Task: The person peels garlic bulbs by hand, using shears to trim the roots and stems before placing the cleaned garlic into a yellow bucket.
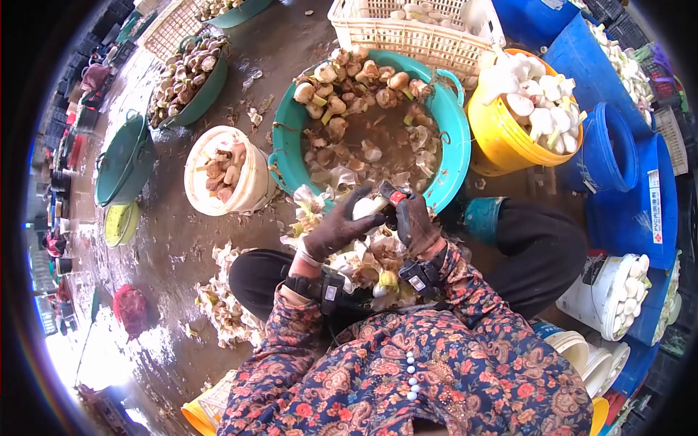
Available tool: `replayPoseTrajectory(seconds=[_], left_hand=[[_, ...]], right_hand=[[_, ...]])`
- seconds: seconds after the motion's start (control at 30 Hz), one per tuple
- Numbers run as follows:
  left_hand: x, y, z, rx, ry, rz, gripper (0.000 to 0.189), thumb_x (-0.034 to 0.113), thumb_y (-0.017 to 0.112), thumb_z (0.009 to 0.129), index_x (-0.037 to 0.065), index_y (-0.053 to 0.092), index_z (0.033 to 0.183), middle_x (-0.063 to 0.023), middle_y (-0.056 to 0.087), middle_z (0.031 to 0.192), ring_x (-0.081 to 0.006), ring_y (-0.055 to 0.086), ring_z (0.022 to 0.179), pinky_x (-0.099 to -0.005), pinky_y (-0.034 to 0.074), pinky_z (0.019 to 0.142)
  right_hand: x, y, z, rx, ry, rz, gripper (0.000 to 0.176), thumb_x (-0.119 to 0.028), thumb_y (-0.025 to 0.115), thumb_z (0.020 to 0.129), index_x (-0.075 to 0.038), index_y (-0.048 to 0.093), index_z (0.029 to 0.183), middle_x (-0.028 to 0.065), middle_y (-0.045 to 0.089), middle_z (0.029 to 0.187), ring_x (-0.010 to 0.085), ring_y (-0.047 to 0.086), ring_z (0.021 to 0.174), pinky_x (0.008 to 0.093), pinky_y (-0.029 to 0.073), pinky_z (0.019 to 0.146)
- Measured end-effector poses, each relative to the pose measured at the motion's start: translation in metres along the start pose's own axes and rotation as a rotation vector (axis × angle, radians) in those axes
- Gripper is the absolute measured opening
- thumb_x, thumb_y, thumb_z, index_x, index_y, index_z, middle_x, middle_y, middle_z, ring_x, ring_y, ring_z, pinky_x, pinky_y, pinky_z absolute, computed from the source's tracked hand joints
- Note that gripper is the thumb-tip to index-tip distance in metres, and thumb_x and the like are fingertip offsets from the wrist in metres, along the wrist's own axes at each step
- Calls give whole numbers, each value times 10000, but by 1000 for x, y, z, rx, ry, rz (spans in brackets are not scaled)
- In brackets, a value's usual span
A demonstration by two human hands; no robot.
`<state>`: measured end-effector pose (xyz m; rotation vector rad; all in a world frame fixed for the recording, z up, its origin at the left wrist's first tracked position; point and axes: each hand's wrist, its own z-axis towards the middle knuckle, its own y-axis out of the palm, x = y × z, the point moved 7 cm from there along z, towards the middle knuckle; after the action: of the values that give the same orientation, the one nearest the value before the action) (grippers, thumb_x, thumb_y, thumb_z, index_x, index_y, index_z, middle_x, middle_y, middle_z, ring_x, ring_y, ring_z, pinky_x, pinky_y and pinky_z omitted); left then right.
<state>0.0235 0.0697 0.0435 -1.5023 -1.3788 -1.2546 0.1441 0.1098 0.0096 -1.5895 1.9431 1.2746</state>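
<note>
My left hand (pixel 338 230), in a dark glove, is closed round a white garlic bulb (pixel 369 208) over my lap. Close against the bulb, my gloved right hand (pixel 416 225) has its fingers curled in, and a small red piece (pixel 397 197) shows at them; what else it grips I cannot tell. Beneath both hands lies a heap of loose peelings (pixel 371 260). Just beyond them, a green tub (pixel 454 163) holds unpeeled garlic bulbs (pixel 356 76) along its far side, with scraps of skin in muddy residue.
Right of the tub stands a yellow bucket (pixel 502 138) heaped with white bulbs. A white bucket (pixel 211 190) with trimmings stands left. Behind sits a cream crate (pixel 414 36). Blue containers (pixel 622 189) and a white bucket of bulbs (pixel 596 294) line the right. Peelings litter the wet floor.
</note>
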Motion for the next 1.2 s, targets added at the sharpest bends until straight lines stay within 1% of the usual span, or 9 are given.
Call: replayPoseTrajectory(seconds=[0.13,0.33,0.37,0.53,0.6,0.8,0.97,1.13,1.2], left_hand=[[-2,-19,-20,-162,-145,8,412,153,581,847,50,490,1235,-16,605,771,-36,471,618,-193,391,507],[-4,-47,-17,337,152,879,578,247,667,792,9,435,1264,-161,530,1183,-192,500,1083,-333,423,890],[-14,-44,-8,346,65,338,715,251,741,717,5,389,1289,-161,463,1261,-218,474,1132,-326,408,915],[44,11,-6,463,357,708,786,206,807,615,36,411,1273,-170,495,1190,-292,516,1066,-343,425,893],[30,13,-4,606,466,717,565,173,757,695,26,513,1183,-140,560,1094,-242,550,996,-327,444,846],[-38,-63,-10,870,70,-514,224,257,604,857,34,613,844,-6,562,661,-72,485,513,-197,382,458],[-45,-72,-10,658,-70,100,254,235,631,827,-5,624,912,-34,602,694,-110,565,601,-232,452,545],[-13,-18,-1,330,-54,-553,410,133,642,815,-12,511,1175,-75,608,993,-113,575,864,-235,471,753],[-12,-10,10,313,75,-84,460,77,696,747,9,517,1166,-59,598,940,-124,569,868,-262,470,774]], right_hand=[[10,-32,29,78,127,409,334,-383,580,837,-67,611,733,-2,564,583,90,500,447,210,365,388],[-8,-21,21,-222,224,335,358,-369,472,881,-42,614,914,83,643,726,188,625,625,262,497,552],[-3,-17,20,-250,254,364,356,-368,479,883,-39,606,936,98,648,791,207,629,696,306,510,593],[-4,-9,12,-82,-84,57,347,-381,516,876,-50,598,808,69,610,677,174,584,589,271,480,553],[38,-26,34,-4,183,320,332,-371,518,878,-61,594,787,47,590,651,148,552,556,252,464,523],[40,-16,17,75,415,630,289,-320,503,888,-58,605,825,4,539,592,126,483,503,258,405,457],[36,1,14,-574,574,834,410,-332,374,928,-29,480,1184,87,585,929,133,496,605,253,389,469],[41,1,19,-501,495,690,460,-396,353,923,-41,486,1183,107,596,1030,196,588,765,300,493,579],[36,11,15,-523,492,664,490,-431,341,919,-45,485,1184,114,593,1064,215,604,824,320,518,626]])
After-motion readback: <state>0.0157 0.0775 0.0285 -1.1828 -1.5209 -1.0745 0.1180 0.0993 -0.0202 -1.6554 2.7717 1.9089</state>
